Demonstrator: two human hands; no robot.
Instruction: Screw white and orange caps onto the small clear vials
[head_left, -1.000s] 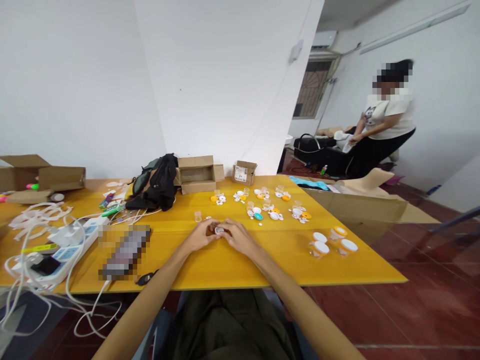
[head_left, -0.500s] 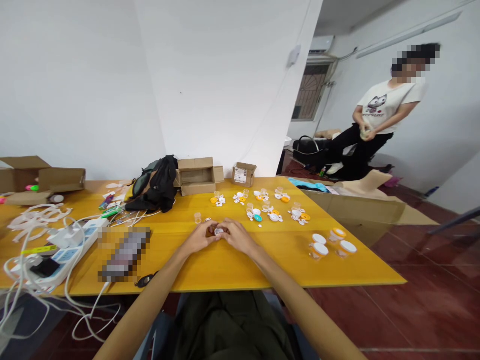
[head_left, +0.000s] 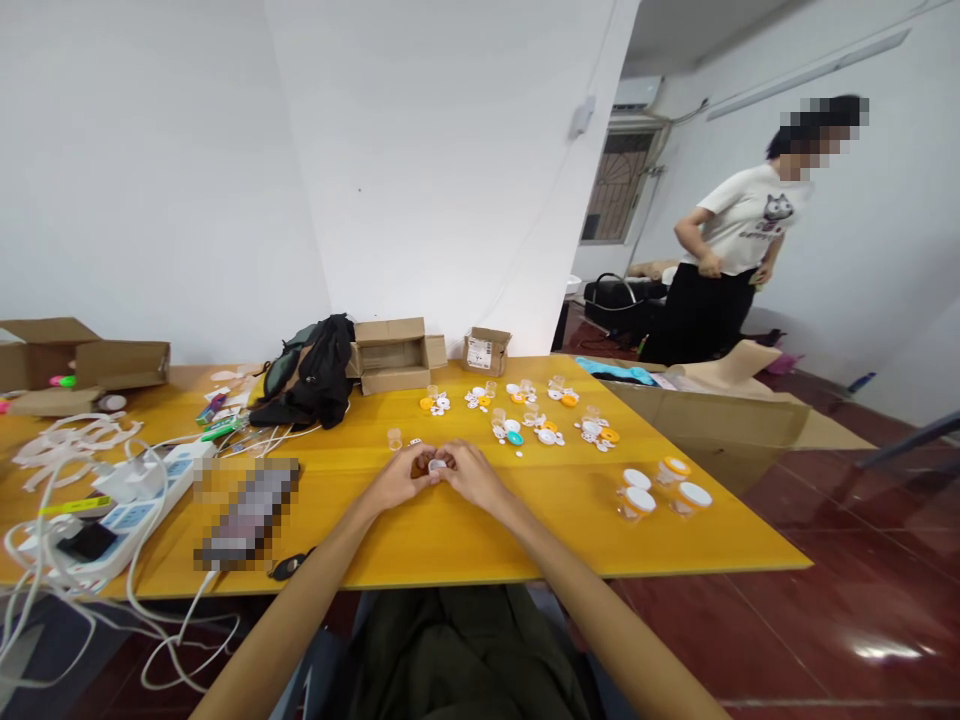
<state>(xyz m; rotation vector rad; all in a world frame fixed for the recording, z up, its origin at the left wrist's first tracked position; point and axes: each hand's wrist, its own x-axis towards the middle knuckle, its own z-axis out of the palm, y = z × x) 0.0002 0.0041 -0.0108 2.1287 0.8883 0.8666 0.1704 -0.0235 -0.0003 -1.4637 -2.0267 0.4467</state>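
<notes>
Both hands meet over the middle of the yellow table. My left hand (head_left: 403, 478) and my right hand (head_left: 470, 476) pinch a small whitish round piece (head_left: 436, 466) between their fingertips; its details are too small to tell. Just beyond my left hand stands a small clear cup (head_left: 394, 438), with a tiny white part (head_left: 415, 441) beside it. Farther back lie several groups of clear cups, white parts and lids, among them a teal lid (head_left: 514, 438) and an orange lid (head_left: 610, 436). Several lidded jars (head_left: 638, 501) stand to the right of my right hand.
On the left are a power strip (head_left: 161, 492) with white cables, a phone (head_left: 251, 512) and black keys (head_left: 289, 565). A dark backpack (head_left: 311, 370) and cardboard boxes (head_left: 394, 378) line the back. A person (head_left: 742, 225) stands beyond a large carton (head_left: 697, 425) at right.
The person at the back right has turned and shifted left, with the hands now apart. My two hands stay together around the small piece, nearly unmoved.
</notes>
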